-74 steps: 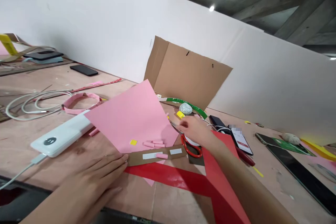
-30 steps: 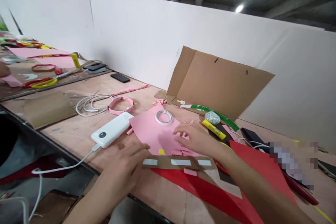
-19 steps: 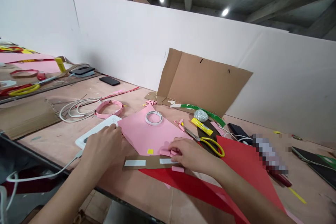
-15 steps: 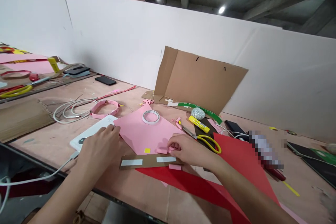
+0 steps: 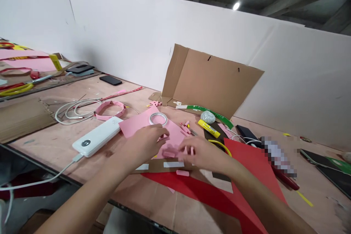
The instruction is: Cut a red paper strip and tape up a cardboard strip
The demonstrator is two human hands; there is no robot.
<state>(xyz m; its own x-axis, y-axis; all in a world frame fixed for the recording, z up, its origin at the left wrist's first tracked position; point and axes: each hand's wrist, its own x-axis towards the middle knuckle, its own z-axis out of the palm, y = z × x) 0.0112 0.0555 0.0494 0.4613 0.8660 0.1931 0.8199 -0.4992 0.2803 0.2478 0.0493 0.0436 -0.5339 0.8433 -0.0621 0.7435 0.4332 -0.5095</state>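
Small pink pieces (image 5: 169, 154) lie on a pink sheet (image 5: 137, 126) beside a cardboard strip (image 5: 155, 167).

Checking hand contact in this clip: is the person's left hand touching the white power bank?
Apart. The head view shows the left hand clear of the white power bank, with a strip of plywood tabletop visible between them.

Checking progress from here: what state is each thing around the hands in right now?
Left hand: over the pink sheet, grip unclear.
Right hand: open, above small pink strips.
Pink sheet: lying flat.
Tape roll: lying flat on the sheet, beside the left hand.
Cardboard strip: flat, white tape pieces on it.
Power bank: lying flat, cable plugged in.
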